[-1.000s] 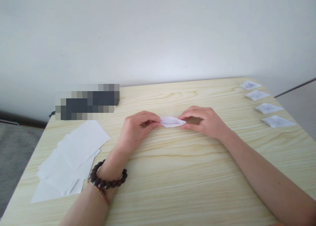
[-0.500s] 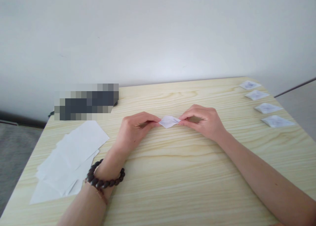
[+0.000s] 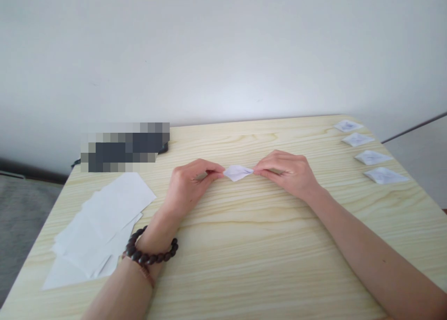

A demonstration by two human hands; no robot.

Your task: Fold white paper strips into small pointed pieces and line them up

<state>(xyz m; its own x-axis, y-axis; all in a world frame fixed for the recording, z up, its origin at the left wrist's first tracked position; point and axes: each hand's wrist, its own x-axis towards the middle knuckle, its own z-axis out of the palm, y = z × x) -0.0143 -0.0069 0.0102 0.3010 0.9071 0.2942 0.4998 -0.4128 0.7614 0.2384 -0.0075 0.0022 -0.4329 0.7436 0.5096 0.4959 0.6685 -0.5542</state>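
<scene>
A small folded white paper boat (image 3: 238,173), pointed at both ends, is held over the middle of the table. My left hand (image 3: 190,182) pinches its left tip between thumb and fingers. At the other end, my right hand (image 3: 286,173) pinches the right tip the same way. The paper's middle bulges a little between the two grips. A dark beaded bracelet (image 3: 153,255) circles my left wrist.
Loose white paper sheets (image 3: 101,222) lie fanned out on the left of the wooden table (image 3: 244,264). Behind them is a dark, blurred-out object (image 3: 125,147). Several folded paper boats (image 3: 373,157) form a column at the right edge. A wall (image 3: 223,54) rises behind.
Both hands keep their pinch on the paper boat, which has barely shifted. The camera view has tilted slightly, so the table and the boats at right appear a little lower and more leftward.
</scene>
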